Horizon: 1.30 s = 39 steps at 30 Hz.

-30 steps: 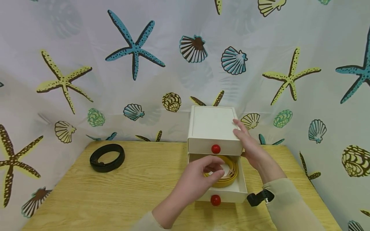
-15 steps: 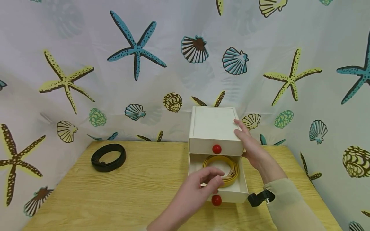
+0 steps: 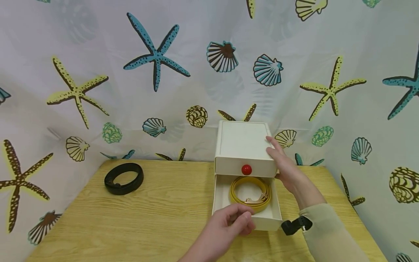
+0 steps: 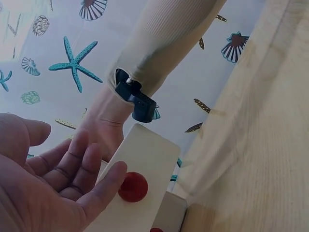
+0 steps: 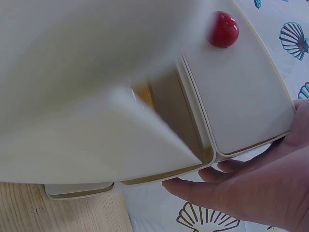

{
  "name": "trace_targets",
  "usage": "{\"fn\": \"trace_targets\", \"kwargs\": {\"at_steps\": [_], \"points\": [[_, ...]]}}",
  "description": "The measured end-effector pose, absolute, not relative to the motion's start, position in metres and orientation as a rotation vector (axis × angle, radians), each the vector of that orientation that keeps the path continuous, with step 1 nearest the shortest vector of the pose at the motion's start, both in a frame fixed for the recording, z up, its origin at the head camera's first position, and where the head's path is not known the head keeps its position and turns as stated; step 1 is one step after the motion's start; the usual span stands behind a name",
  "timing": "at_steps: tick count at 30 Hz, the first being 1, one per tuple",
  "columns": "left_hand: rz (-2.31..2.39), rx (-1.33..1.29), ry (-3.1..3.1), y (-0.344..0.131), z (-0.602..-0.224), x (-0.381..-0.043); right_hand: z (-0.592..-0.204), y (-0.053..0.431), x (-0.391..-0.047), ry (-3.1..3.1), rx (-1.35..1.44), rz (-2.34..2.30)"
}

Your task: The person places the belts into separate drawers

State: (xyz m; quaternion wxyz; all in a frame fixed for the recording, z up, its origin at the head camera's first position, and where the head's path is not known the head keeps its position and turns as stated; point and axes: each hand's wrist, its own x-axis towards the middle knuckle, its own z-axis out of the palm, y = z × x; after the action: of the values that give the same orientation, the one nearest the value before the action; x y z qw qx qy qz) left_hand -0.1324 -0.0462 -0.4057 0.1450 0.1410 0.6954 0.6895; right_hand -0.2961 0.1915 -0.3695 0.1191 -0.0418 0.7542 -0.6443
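Note:
A small white drawer cabinet stands toward the back of the table, its middle drawer pulled out. A coiled yellow belt with a gold-coloured buckle lies inside that drawer. My left hand is at the open drawer's front, loosely bent, hiding its knob in the head view. The left wrist view shows one fingertip overlapping that red knob. My right hand rests along the cabinet's right side, fingertips over its top edge. Its fingers lie fairly straight beside the shut top drawer in the right wrist view.
A coiled black belt lies on the wooden table, at the far left. Below the open drawer sits another drawer. A white curtain with starfish and shell prints surrounds the back and sides.
My left hand has moved from over the yellow belt toward me, down to the open drawer's front, uncovering the belt and covering the knob. The right hand stays on the cabinet.

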Motion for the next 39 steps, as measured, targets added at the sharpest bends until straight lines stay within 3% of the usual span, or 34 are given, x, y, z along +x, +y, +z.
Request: {"fn": "trace_targets", "kwargs": {"at_steps": [39], "points": [[1.893,0.064,1.861,-0.029,-0.469,-0.113,-0.371,0.192,-0.295,2.197,-0.138,-1.902]]}}
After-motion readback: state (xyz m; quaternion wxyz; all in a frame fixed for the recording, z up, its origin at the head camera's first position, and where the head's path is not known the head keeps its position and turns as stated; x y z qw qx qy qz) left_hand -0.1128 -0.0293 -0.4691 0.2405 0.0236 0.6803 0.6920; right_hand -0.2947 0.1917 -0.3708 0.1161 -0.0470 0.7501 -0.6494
